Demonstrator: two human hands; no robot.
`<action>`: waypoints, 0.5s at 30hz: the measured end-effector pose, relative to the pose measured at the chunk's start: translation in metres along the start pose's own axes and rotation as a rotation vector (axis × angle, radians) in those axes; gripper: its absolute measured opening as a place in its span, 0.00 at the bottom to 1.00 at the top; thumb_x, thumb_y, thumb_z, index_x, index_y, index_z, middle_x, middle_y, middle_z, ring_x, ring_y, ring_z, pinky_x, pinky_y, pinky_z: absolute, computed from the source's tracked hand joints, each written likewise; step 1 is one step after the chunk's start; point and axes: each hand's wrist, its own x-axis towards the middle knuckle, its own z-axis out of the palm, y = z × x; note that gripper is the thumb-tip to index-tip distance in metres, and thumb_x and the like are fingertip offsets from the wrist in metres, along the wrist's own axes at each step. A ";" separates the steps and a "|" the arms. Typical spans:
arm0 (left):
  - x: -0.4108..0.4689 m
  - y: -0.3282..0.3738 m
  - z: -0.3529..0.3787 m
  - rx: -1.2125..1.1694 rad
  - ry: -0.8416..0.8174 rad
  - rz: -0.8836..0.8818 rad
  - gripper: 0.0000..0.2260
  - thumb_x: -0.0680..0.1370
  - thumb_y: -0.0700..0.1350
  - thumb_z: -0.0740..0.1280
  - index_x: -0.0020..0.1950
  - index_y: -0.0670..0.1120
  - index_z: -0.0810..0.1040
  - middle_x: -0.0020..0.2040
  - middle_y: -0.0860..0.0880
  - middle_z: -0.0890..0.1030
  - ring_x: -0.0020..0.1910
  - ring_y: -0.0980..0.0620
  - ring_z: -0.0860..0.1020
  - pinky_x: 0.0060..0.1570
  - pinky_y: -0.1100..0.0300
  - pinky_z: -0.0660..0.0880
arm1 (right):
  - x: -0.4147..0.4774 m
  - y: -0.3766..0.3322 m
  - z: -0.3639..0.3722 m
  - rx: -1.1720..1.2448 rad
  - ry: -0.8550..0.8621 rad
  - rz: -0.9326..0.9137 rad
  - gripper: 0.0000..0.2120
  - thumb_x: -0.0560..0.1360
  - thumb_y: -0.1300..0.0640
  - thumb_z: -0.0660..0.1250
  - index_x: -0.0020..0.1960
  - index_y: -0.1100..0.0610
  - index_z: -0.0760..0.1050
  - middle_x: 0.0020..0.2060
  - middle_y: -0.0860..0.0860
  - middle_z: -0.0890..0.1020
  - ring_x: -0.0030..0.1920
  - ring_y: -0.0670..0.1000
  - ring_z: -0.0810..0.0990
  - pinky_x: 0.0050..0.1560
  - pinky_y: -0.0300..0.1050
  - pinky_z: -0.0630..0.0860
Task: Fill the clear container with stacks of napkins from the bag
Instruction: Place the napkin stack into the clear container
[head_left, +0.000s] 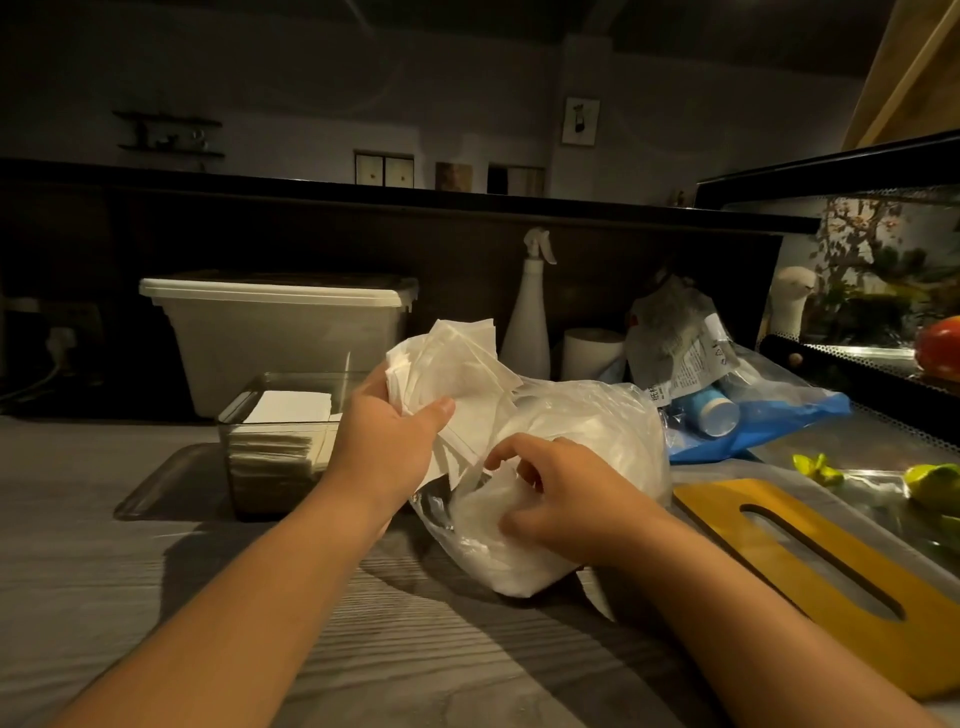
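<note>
1. While raised just above the mouth of the bag (587, 426), clamped between thumb and fingers of the left hand (384, 441): a loose bundle of napkins (457, 358), white, fanned out at uneven angles, lower corners trailing toward the plastic.
2. Right hand (566, 499): curled onto the crumpled plastic beside the bag's opening, thumb low, fingers on top, gripping the film. Near the left hand but apart from it.
3. Bag: translucent, lying on its side on the grey wood-grain counter (156, 597), bulging with more white paper, mouth turned toward the left hand.
4. Clear container (228, 452): upright on the counter, left of the left hand, right side hidden behind that wrist. Inside, a squared stack of napkins (291, 410), top sheet close to the rim.
5. Behind the container, against the dark back panel: white lidded bin (280, 332); to its right, white spray bottle (527, 322) and paper roll (592, 351).
6. Right of the bag, touching it: blue plastic bag (779, 421) holding a small blue-capped bottle (719, 415).
7. Near right, flat beside the bag: yellow wooden board (810, 551) with one long slot; beyond it, lime pieces (935, 480) on a metal surface.
</note>
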 end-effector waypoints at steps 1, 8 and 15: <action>0.000 0.000 0.000 0.005 -0.001 0.004 0.15 0.77 0.40 0.72 0.63 0.49 0.78 0.51 0.49 0.83 0.52 0.49 0.82 0.48 0.52 0.82 | 0.000 0.000 -0.002 0.022 0.001 0.003 0.23 0.72 0.55 0.73 0.63 0.41 0.73 0.45 0.40 0.75 0.48 0.43 0.74 0.46 0.34 0.73; 0.000 -0.001 0.000 -0.002 -0.008 -0.023 0.14 0.77 0.40 0.72 0.61 0.50 0.78 0.50 0.51 0.82 0.50 0.53 0.80 0.43 0.59 0.79 | -0.001 0.004 -0.013 0.257 0.067 -0.017 0.17 0.70 0.55 0.76 0.57 0.45 0.78 0.48 0.43 0.80 0.49 0.44 0.80 0.53 0.45 0.82; -0.002 0.003 -0.002 -0.085 -0.067 -0.104 0.11 0.77 0.39 0.72 0.53 0.54 0.79 0.48 0.51 0.83 0.48 0.52 0.82 0.41 0.56 0.79 | -0.006 0.005 -0.027 0.745 0.183 -0.071 0.15 0.69 0.65 0.76 0.53 0.53 0.81 0.49 0.49 0.85 0.53 0.51 0.84 0.56 0.56 0.82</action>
